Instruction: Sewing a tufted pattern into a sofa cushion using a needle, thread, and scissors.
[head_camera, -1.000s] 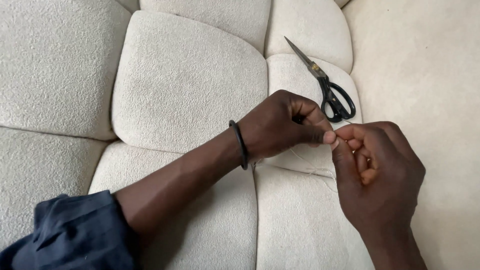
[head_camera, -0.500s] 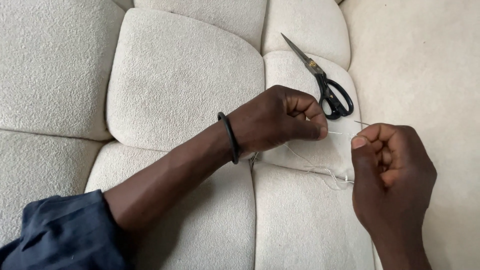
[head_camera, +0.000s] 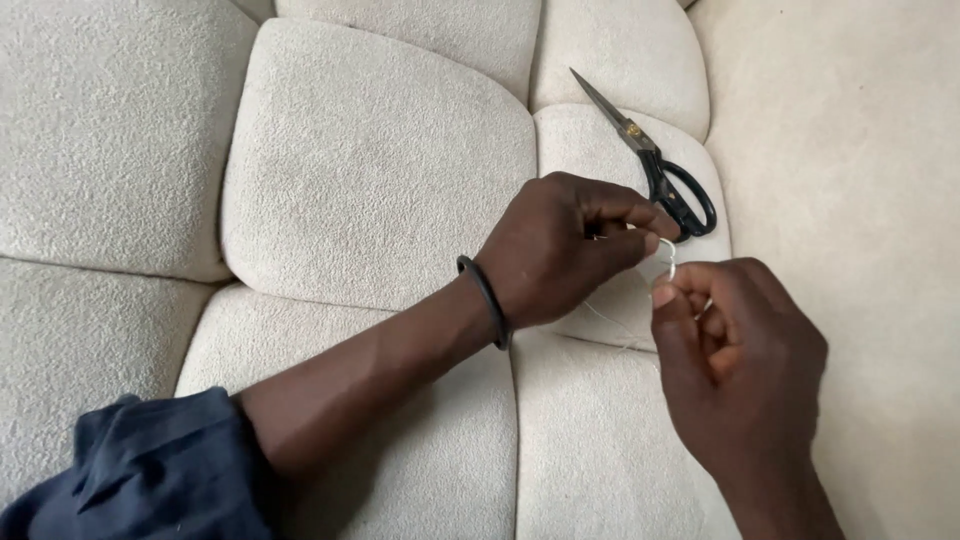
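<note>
We see two bare hands meeting over a cream tufted cushion (head_camera: 380, 190), and we take the scissors (head_camera: 655, 165) as our landmark. The scissors lie flat on a small rounded pad of the cushion, black handles toward the hands, blades closed and pointing up and away to the left.

The left hand (head_camera: 570, 250) sits just below and to the left of the scissors' handles, knuckles up. Its fingers (head_camera: 625, 215) are curled in tight, thumb and forefinger pinched together on a thin white thread (head_camera: 667, 258). A dark band (head_camera: 487, 300) circles that wrist, and the forearm runs down to a rolled dark blue sleeve (head_camera: 150, 470) at the lower left, well away from the scissors.

The right hand (head_camera: 740, 350) is just below the scissors' handles, close against the left hand. Its fingers (head_camera: 670, 300) are also closed, the thumb tip pressing the same thread, which forms a small loop between the two hands. A fine strand of thread trails down and left from the pinch across the cushion, below the scissors; we cannot tell where it ends. Neither hand touches the scissors, though the left hand's fingertips are very near the handles.
</note>
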